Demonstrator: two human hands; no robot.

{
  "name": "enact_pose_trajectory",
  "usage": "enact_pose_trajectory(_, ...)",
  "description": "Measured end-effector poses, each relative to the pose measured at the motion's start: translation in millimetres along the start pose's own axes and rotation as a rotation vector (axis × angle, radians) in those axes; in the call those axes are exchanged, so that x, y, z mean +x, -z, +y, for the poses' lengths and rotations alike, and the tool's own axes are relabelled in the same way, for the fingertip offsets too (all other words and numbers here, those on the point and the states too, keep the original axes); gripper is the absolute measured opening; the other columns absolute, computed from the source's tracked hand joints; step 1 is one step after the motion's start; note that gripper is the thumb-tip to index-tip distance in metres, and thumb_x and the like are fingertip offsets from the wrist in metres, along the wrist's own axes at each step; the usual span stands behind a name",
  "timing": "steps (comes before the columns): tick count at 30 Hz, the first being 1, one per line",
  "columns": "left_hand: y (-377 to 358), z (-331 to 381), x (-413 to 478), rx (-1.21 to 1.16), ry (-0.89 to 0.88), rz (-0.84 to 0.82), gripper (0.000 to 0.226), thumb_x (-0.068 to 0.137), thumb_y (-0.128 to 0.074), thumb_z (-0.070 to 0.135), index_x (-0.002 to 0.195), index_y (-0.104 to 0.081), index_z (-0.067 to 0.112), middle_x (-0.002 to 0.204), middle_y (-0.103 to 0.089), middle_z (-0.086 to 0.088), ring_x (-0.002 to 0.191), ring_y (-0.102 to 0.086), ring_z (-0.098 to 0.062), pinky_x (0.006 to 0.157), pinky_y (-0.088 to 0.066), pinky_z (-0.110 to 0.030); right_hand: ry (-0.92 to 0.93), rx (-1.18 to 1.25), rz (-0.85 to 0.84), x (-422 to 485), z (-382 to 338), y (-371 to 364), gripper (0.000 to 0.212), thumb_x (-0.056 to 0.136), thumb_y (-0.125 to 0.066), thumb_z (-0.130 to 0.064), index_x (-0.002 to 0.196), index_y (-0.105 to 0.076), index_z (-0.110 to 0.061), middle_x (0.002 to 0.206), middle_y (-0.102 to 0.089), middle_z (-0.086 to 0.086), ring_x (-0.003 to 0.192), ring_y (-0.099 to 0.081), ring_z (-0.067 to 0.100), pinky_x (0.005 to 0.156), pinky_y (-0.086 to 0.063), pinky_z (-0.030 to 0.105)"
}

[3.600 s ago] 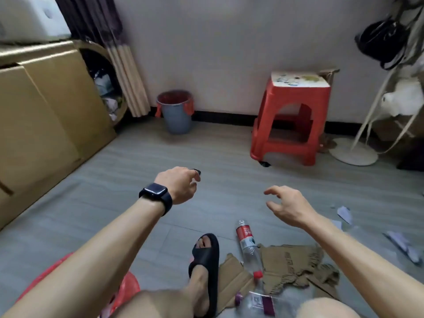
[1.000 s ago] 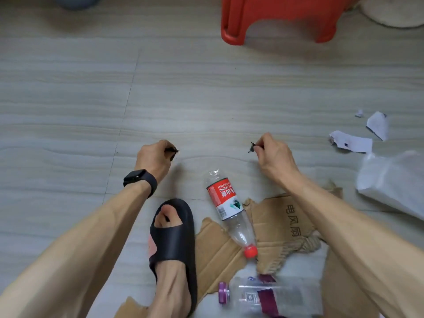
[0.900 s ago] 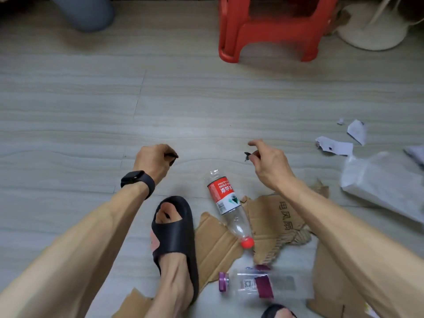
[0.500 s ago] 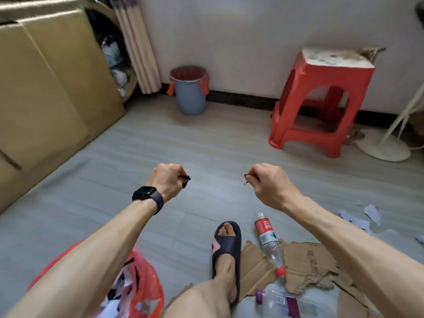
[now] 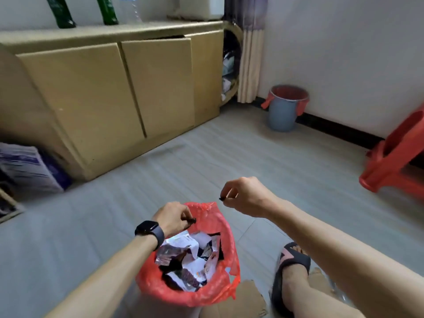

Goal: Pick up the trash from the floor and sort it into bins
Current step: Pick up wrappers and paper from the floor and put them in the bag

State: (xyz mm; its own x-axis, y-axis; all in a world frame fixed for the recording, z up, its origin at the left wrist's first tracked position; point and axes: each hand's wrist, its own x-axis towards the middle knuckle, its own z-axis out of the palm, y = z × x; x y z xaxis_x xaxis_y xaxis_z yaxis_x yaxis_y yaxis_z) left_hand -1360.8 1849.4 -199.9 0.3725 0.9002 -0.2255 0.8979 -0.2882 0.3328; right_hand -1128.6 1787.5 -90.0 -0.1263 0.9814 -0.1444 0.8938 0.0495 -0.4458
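Left grip (image 5: pixel 172 217): fingers curled, thumb and fingertips pinching a small dark scrap (image 5: pixel 191 220), which is too small to identify. It is held at the far left edge of the red-bagged bin (image 5: pixel 223 237), with the scrap over the bag's mouth. Black wristwatch (image 5: pixel 149 230) on this wrist.

Right grip (image 5: pixel 243 196): fingers curled, pinching a second dark scrap (image 5: pixel 222 198). It shows just past the bag's far rim, to the right, not touching the bag.

Red-bagged bin: on the floor nearest the person, mouth open. Holds crumpled paper and wrappers (image 5: pixel 191 255).

Blue bin (image 5: pixel 282 113): red liner, against the far wall, well apart from both grips.

Cardboard (image 5: pixel 244 299): flat on the floor, just beside the near bin.

Black sandal (image 5: pixel 291 265): on a foot, right of the near bin.

Red stool (image 5: pixel 394 161): at the right edge.

Tan cabinet (image 5: pixel 103 88): along the left, with two green bottles (image 5: pixel 61 12) on top.
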Motion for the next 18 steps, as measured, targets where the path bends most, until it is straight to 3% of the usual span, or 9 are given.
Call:
enact_pose_trajectory(2,-1,-11,-4,-0.008,-0.001,-0.062,0.018,0.072,-0.075,0.038,0.089,-0.072,0.035,0.094,-0.071,0.01,0.094,-0.067,-0.01,0.077,-0.051,-0.022,0.018,-0.008,-0.054,2,-17,-18,0.029,0.087,-0.07,-0.028,0.115,-0.072,-0.029,0.112,-0.073,-0.003,0.101,-0.068,0.018,0.082,-0.051,0.024)
enact_pose_trajectory(5,7,-11,0,0.038,-0.016,-0.135,0.037,0.074,-0.075,0.032,0.11,-0.069,0.03,0.111,-0.067,0.004,0.107,-0.063,-0.013,0.086,-0.049,-0.023,0.022,-0.032,-0.09,-2,-22,-35,0.037,0.089,-0.068,-0.032,0.126,-0.067,-0.031,0.123,-0.069,0.002,0.114,-0.064,0.023,0.094,-0.053,0.033)
enact_pose_trajectory(9,27,10,11,0.065,-0.066,-0.128,0.031,0.085,-0.067,0.029,0.116,-0.068,0.02,0.114,-0.07,-0.003,0.107,-0.064,-0.02,0.089,-0.051,-0.027,-0.029,-0.099,-0.063,-22,-7,-26,0.042,0.093,-0.064,-0.032,0.133,-0.06,-0.022,0.129,-0.066,0.006,0.119,-0.061,0.024,0.099,-0.049,0.033)
enact_pose_trajectory(14,48,94,19,0.044,-0.27,-0.065,0.025,0.089,-0.061,0.033,0.111,-0.069,0.027,0.107,-0.071,0.002,0.105,-0.065,-0.018,0.089,-0.052,-0.03,-0.194,-0.14,0.066,-79,28,15,0.04,0.095,-0.06,-0.034,0.135,-0.057,-0.027,0.128,-0.066,0.001,0.114,-0.061,0.021,0.096,-0.049,0.032)
enact_pose_trajectory(18,62,206,6,0.035,-0.518,-0.05,0.026,0.091,-0.06,0.034,0.115,-0.067,0.028,0.111,-0.069,0.003,0.105,-0.064,-0.017,0.09,-0.05,-0.026,-0.38,-0.129,0.206,-158,62,57,0.038,0.095,-0.06,-0.036,0.132,-0.059,-0.027,0.126,-0.066,0.0,0.114,-0.061,0.019,0.098,-0.05,0.033)
